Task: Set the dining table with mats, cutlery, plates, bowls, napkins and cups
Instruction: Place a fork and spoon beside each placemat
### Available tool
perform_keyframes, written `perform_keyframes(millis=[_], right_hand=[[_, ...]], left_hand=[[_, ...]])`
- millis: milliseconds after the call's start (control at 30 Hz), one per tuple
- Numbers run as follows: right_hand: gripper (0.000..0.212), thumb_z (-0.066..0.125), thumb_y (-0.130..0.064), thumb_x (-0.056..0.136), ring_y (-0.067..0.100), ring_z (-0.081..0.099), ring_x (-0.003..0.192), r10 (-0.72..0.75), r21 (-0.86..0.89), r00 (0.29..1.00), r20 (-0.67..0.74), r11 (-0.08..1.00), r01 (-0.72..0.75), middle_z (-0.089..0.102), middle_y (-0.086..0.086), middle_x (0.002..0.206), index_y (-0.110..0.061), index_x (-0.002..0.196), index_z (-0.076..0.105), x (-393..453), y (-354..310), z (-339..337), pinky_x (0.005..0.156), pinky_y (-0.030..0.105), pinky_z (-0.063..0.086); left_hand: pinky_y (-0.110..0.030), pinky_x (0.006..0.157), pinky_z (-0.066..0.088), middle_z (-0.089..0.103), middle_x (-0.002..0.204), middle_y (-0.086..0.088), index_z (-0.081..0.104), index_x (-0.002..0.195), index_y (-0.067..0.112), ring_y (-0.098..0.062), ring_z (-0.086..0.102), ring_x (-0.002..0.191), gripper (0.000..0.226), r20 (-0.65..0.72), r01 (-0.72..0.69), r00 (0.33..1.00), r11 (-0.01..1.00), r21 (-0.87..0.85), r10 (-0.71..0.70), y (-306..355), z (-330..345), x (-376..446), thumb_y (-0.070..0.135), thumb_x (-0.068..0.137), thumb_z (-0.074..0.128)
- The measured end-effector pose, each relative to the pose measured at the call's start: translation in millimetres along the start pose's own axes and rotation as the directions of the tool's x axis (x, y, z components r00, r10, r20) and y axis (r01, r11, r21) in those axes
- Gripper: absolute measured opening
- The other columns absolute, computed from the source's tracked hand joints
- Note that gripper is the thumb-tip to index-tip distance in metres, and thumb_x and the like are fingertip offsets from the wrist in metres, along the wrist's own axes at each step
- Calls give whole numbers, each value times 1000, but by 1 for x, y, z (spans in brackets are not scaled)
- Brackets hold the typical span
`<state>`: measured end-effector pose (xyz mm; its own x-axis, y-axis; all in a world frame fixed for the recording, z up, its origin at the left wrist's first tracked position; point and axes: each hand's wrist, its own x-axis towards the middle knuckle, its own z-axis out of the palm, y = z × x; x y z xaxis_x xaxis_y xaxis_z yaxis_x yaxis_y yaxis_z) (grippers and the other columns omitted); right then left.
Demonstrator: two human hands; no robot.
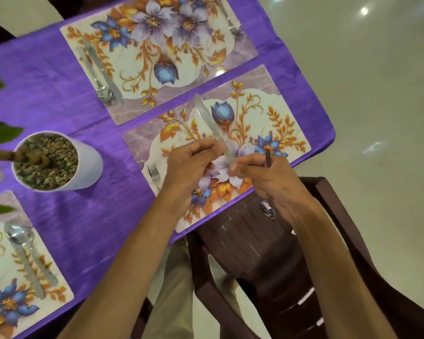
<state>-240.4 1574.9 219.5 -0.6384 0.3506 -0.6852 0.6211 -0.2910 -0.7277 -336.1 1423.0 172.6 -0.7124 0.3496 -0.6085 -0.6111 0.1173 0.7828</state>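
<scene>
Over the nearest floral mat (274, 118) my left hand (189, 167) pinches a silver knife (209, 121) near its middle, blade pointing away from me. The knife's lower end meets the fingertips of my right hand (272, 184). That hand also grips a spoon; its handle tip (268, 159) sticks up above the fingers and its bowl (267, 211) hangs below the palm. A fork (153, 172) lies on the left side of this mat, partly hidden by my left wrist.
The far mat (157, 77) carries a spoon and knife (103, 74) on one side and a fork (230, 22) on the other. The near-left mat (0, 253) holds a spoon and knife (25, 255). A white plant pot (88, 165) stands on the purple cloth. A dark chair (255, 253) sits below my hands.
</scene>
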Motion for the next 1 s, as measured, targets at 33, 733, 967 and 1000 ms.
perform_keyframes(millis=[33,733,967,1000], right_hand=[[12,76,0,89,2,67,54,-4,-10,999,-38,1000,4,75,0,69,-1,101,78,6,1,-4,48,12,47],[34,62,-35,102,26,67,111,-523,-876,758,-390,464,-131,63,5,136,-21,132,67,113,37,-72,84,37,53],[34,56,-29,105,26,67,108,-555,-917,798,-237,399,5,64,4,136,-21,135,67,135,32,-69,79,31,49],[33,55,-31,106,26,67,107,-551,-916,800,-239,402,3,64,4,134,-20,134,68,137,29,-70,79,31,48]], left_hand=[[-24,77,61,81,94,4,82,101,19,-7,73,82,11,4,-2,1000,1000,-14,2,0,8,7,21,90,81],[-54,111,46,45,160,-5,58,144,25,-31,38,148,68,184,-305,918,329,894,351,-43,28,72,32,83,87],[-55,111,46,47,159,-7,58,144,24,-32,40,148,67,190,-312,913,319,895,360,-41,29,71,34,84,86],[-55,111,46,47,158,-7,59,144,23,-32,40,148,67,191,-315,912,321,893,363,-41,28,72,34,84,86]])
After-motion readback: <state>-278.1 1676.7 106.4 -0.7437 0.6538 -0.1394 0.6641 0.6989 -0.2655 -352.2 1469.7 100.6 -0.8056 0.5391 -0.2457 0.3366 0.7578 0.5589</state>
